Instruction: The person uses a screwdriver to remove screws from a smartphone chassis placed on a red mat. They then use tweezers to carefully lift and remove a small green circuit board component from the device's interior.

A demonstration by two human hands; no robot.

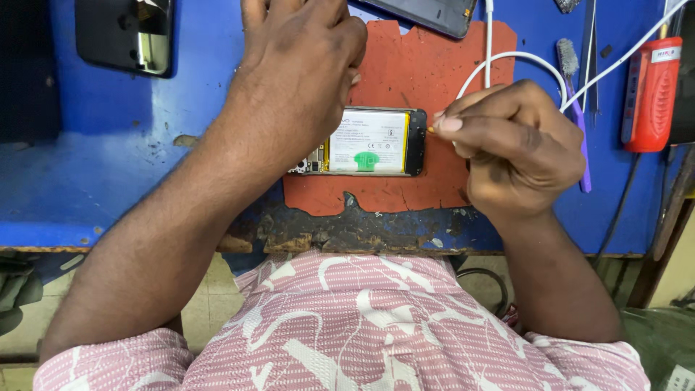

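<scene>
Bare blue workbench top [108, 145] lies open left of the torn red rubber mat [427, 72]. Toward the right edge, a looping white cable [507, 58], a purple-handled brush [579, 108] and a red plastic tool [650, 94] crowd the surface. A dark rectangular device [127, 32] occupies the far left corner.

Left hand [300, 69] lies palm-down, fingers curled; right hand [517, 145] seems pinched shut, fingertips together.
</scene>
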